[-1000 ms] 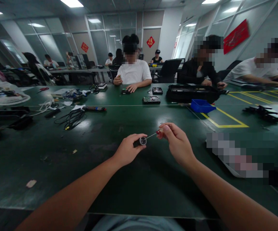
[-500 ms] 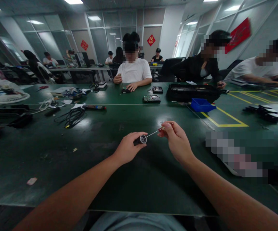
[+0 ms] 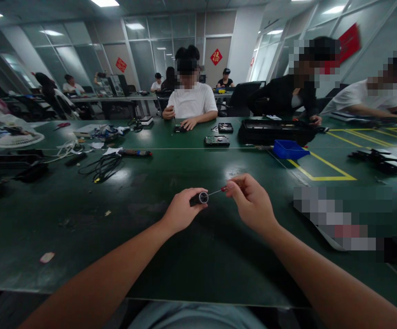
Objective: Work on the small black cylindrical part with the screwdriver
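Observation:
My left hand [image 3: 184, 210] is closed around a short black cylinder [image 3: 199, 198] with a silvery ring at its open end, which faces me and to the right. What exact kind of part it is, I cannot tell. In my right hand [image 3: 251, 198] is a screwdriver [image 3: 223, 188] with a reddish handle, pinched between thumb and fingers. Its thin metal shaft slants down to the left, and the tip reaches the cylinder's open end. Whether the tip touches anything inside is too small to see. Both hands hover over the green table [image 3: 171, 265].
Beyond my hands lie a hard drive [image 3: 217, 141], a blue bin [image 3: 289, 150] and a long black housing [image 3: 276, 131]. Coiled black cable [image 3: 101, 167] lies left, near a fan grille [image 3: 20, 139]. A co-worker [image 3: 191, 100] sits opposite. A blurred-out object [image 3: 335, 224] lies right.
My right hand has shifted its grip on the screwdriver, and the fingers are curled differently around the handle. The cylinder in my left hand has barely moved.

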Demonstrator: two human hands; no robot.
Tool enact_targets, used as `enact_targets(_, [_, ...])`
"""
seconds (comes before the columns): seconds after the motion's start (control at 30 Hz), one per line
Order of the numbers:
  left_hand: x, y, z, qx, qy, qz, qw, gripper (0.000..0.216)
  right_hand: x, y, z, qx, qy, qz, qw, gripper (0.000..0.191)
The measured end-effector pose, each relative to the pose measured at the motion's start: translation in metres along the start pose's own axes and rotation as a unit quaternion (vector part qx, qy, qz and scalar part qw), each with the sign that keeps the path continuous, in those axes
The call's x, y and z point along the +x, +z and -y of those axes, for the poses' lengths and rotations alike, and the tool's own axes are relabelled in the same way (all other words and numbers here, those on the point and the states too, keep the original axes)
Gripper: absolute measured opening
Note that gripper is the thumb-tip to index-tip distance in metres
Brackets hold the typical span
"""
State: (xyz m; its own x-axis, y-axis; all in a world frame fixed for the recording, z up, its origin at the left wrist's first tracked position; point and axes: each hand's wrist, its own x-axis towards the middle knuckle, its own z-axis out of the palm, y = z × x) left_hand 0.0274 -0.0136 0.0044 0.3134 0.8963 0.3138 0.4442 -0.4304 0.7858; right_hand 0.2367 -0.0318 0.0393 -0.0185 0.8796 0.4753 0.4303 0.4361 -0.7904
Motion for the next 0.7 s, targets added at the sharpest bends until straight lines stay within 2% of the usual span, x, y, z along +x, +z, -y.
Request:
enact_targets(0.27, [0.0006, -0.0019, -0.0012, 0.001, 0.003, -0.004, 1.000, 0.039, 0.0020, -0.0054, 0.0093, -0.074, -0.009, -0.021, 0.997, 0.031])
enact_targets(0.53, [0.0011, -0.0011, -0.0026, -0.007, 0.000, -0.006, 1.000, 0.039, 0.0023, -0.0038, 0.0062, -0.116, 0.005, -0.067, 0.991, 0.042])
enact_targets(0.7, [0.0004, -0.0009, 0.0000, -0.009, 0.003, -0.005, 1.000, 0.040, 0.0014, -0.0044, 0.0067, -0.109, -0.014, -0.049, 0.993, 0.039])
